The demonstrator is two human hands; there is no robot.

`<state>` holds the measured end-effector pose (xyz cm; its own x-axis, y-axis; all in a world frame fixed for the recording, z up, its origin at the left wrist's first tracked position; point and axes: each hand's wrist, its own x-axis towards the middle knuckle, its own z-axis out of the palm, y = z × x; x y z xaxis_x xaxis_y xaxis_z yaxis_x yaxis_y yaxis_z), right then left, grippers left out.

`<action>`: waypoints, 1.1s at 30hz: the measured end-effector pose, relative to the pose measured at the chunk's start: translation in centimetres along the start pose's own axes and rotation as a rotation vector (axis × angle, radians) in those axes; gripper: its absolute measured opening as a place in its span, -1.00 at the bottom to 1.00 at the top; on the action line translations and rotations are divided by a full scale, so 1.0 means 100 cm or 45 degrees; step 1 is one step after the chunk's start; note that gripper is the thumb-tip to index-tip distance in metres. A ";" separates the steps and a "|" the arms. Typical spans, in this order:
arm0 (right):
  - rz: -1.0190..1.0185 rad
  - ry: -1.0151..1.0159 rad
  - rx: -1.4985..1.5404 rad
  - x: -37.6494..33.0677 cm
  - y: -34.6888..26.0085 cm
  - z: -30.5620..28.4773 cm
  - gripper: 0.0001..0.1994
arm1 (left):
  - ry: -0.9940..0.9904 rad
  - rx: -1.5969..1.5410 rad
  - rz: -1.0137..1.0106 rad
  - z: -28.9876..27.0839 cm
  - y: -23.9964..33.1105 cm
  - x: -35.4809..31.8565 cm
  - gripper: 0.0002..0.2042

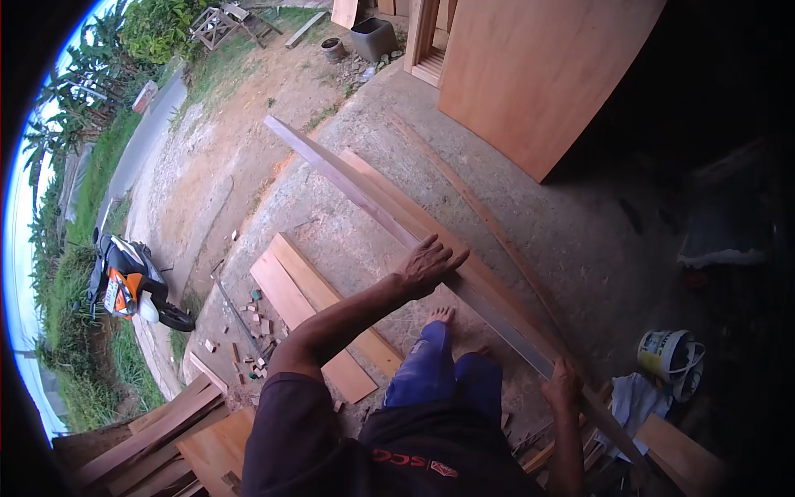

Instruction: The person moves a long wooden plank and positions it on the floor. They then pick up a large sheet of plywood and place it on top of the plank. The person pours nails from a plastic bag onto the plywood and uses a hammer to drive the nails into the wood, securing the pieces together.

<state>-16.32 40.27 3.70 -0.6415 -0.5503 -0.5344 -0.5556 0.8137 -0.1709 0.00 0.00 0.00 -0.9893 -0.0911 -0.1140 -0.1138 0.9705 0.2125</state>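
Nearest the camera, lower centre of the frame: one dark shirt with a printed front, worn by the person, above blue trousers and bare feet. One long board, pale along its narrow edge, set diagonally from upper centre to lower right. Left hand, at centre: back uppermost, fingers bent over the board, grasping it. Right hand, lower right: wrapped about the same board farther along, likewise grasping. Directly alongside, one reddish-brown board; whether the two touch cannot be told. Beyond it, one thin wooden strip, roughly parallel. Left of centre, on the concrete floor: two flat planks, side by side; small wood offcuts, scattered; one slender bar. Lower left: stacked timber. Left: one orange, white and black motorcycle, parked. Upper right: one large wooden panel, standing. Upper centre: one grey tub. Lower right: one white bucket, tilted, near a pale cloth; surroundings there dark, details indistinct.
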 end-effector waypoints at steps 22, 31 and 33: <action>-0.094 0.085 0.088 0.015 -0.005 0.006 -0.55 | 1.533 -1.360 -1.223 0.024 -0.089 -0.012 -0.07; -0.122 0.150 0.132 0.014 0.005 0.010 -0.55 | 1.234 -0.757 -1.243 0.013 -0.081 -0.006 0.01; -0.161 0.154 0.162 0.012 0.003 0.013 -0.55 | 1.588 -0.923 -1.336 0.023 -0.099 -0.014 0.03</action>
<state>-16.55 40.09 1.88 -0.6338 -0.6620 -0.4002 -0.5696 0.7494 -0.3376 2.67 -8.96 -4.15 0.0798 -0.9788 0.1884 -0.3533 0.1490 0.9236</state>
